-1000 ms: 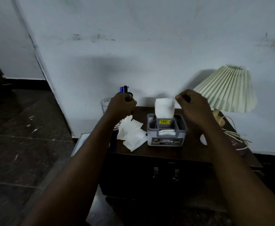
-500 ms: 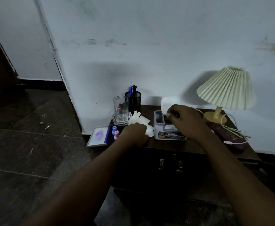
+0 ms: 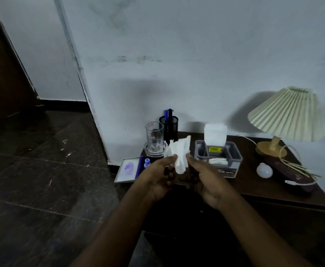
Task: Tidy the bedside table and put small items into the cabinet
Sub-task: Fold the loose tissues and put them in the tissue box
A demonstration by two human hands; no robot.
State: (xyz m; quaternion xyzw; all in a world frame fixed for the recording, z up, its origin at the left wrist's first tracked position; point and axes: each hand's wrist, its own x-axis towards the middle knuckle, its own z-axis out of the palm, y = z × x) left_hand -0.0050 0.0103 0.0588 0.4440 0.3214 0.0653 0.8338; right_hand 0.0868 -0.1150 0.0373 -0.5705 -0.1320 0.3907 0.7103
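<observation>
A bunch of crumpled white tissues (image 3: 179, 155) is lifted off the dark bedside table (image 3: 254, 187), held between both hands. My left hand (image 3: 160, 176) pinches its left side and my right hand (image 3: 204, 178) grips its right side, palms turned up. Behind them stands a grey tissue holder (image 3: 218, 155) with a white tissue sticking up. A drinking glass (image 3: 154, 138) on a coaster and a black pen cup (image 3: 168, 125) with pens stand at the table's back left. The cabinet front below is dark and mostly hidden by my arms.
A pleated lamp (image 3: 286, 114) stands at the right, with a white bulb (image 3: 264, 170), a dark case and a coiled white cable (image 3: 296, 168) near it. A small framed tray (image 3: 128, 169) and a blue cap (image 3: 147, 162) lie at the left edge. Dark floor spreads to the left.
Both hands dropped from raised fists to the table. The left hand gathered the loose tissues, the right left the holder, and now both hold the tissues up together.
</observation>
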